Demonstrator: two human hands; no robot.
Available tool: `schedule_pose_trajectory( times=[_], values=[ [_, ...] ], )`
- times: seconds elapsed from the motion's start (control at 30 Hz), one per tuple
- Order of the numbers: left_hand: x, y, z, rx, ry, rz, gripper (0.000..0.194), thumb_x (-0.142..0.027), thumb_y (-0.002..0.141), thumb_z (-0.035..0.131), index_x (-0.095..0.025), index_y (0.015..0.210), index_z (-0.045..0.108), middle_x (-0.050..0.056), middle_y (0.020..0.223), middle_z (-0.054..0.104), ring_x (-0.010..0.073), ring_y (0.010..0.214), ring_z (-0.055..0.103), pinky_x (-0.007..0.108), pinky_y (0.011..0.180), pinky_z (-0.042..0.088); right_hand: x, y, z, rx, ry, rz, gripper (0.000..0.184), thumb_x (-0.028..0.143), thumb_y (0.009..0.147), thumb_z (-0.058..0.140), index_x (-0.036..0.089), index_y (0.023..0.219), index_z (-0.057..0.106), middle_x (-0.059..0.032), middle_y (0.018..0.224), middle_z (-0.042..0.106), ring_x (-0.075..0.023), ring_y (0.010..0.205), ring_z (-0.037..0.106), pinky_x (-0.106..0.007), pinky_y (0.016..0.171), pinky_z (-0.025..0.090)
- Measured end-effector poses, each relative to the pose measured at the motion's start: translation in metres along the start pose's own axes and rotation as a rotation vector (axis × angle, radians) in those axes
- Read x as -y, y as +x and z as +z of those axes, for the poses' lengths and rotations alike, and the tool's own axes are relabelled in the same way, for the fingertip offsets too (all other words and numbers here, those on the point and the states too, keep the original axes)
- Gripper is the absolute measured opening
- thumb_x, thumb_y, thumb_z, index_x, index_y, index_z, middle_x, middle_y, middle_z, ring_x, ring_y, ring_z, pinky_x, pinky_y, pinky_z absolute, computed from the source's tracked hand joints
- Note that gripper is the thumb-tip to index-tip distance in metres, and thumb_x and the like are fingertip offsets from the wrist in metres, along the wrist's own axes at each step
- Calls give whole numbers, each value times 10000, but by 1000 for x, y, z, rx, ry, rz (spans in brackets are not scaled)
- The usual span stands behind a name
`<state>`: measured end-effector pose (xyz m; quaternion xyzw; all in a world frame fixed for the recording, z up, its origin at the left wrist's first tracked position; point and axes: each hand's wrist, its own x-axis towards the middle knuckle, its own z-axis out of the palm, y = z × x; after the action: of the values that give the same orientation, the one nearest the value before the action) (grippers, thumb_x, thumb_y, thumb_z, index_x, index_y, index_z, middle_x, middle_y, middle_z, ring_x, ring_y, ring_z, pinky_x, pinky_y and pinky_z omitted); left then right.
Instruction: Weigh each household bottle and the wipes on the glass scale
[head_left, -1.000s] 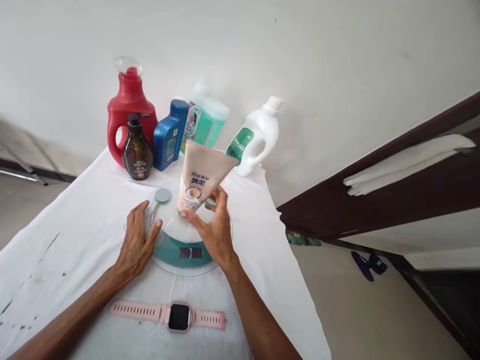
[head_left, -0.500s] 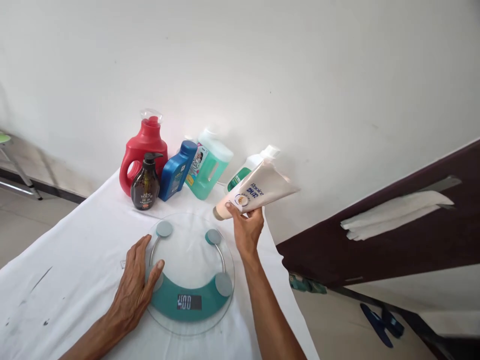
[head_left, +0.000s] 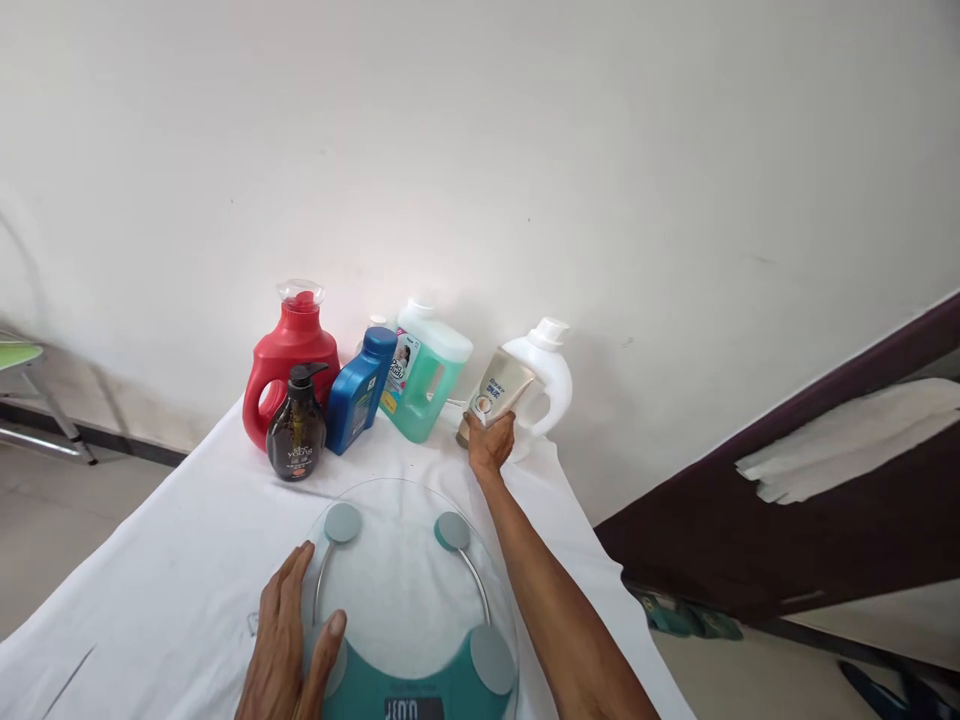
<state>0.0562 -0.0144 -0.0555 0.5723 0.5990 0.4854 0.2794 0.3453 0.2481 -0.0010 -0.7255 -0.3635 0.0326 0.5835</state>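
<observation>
My right hand [head_left: 491, 442] is closed round the lower part of a beige Rejoice squeeze tube [head_left: 504, 383]. The tube leans slightly, cap end down, in front of a white jug-like bottle [head_left: 553, 375] near the table's back edge. Whether its cap touches the cloth I cannot tell. My left hand [head_left: 289, 630] lies open, fingers stretched, at the left edge of a round glass scale [head_left: 405, 570]. Lit digits show on the scale's dark display [head_left: 414, 709], cut by the bottom of the view.
Left of the tube stand a green handled bottle [head_left: 429, 395], a blue bottle [head_left: 361, 395], a dark pump bottle [head_left: 297, 430] and a red jug [head_left: 289, 345]. White cloth [head_left: 157, 560] covers the table, with the wall [head_left: 480, 150] behind it. A white towel [head_left: 855, 440] hangs at the right.
My right hand has carried the tube up off the scale, then right and back to the white bottle. The display's reading has changed. My left hand stays by the scale; the view has tilted upward.
</observation>
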Motion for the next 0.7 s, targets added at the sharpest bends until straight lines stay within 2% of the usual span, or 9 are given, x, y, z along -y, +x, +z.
schedule_pose_trajectory(
  times=[0.17,0.3,0.4,0.5,0.53,0.6,0.7],
  values=[
    [-3,1,-6,25,-19,-35,570,-495,1078,420,-237,1584,370,157,1607,429,332,1519,418,658,1274,326,0,-11,-17,3,25,-53,585,484,631,764,252,1033,409,-127,1118,607,-359,1132,571,-536,1031,463],
    [3,2,-12,118,-17,-35,614,-496,1059,477,-254,1609,347,155,1636,398,338,1534,409,647,1263,359,19,-33,-34,-45,61,-197,601,589,765,690,229,1157,412,-174,1288,519,-334,1256,498,-542,1130,400],
    [3,0,-10,102,-17,-43,620,-493,1054,486,-256,1612,353,158,1637,406,343,1540,406,640,1261,367,47,-47,-26,77,153,-328,601,655,822,671,240,1201,458,-131,1268,560,-280,1184,562,-483,1089,457],
    [-1,-2,-3,5,-29,-52,574,-491,1075,417,-258,1598,372,149,1631,419,337,1537,411,638,1270,348,78,-43,-1,229,291,-257,728,719,702,785,229,1171,519,-145,1268,597,-304,1181,583,-486,1039,485],
    [-2,-2,-1,-11,-36,-45,562,-487,1081,391,-257,1594,377,147,1631,420,335,1536,413,637,1270,347,86,-39,8,266,328,-208,734,730,660,812,226,1125,547,-141,1214,631,-311,1139,605,-482,997,504],
    [-3,-2,2,-23,-38,-23,548,-480,1084,372,-250,1582,389,152,1620,430,338,1529,421,636,1264,353,97,-27,25,332,382,-137,629,755,659,799,233,947,596,-85,953,685,-281,914,651,-439,841,546],
    [3,1,6,-46,0,-12,540,-478,1073,395,-239,1557,420,163,1583,467,356,1492,461,647,1241,378,101,-13,41,421,459,-90,556,765,711,752,260,644,530,10,560,537,-196,573,536,-367,604,497]
  ],
)
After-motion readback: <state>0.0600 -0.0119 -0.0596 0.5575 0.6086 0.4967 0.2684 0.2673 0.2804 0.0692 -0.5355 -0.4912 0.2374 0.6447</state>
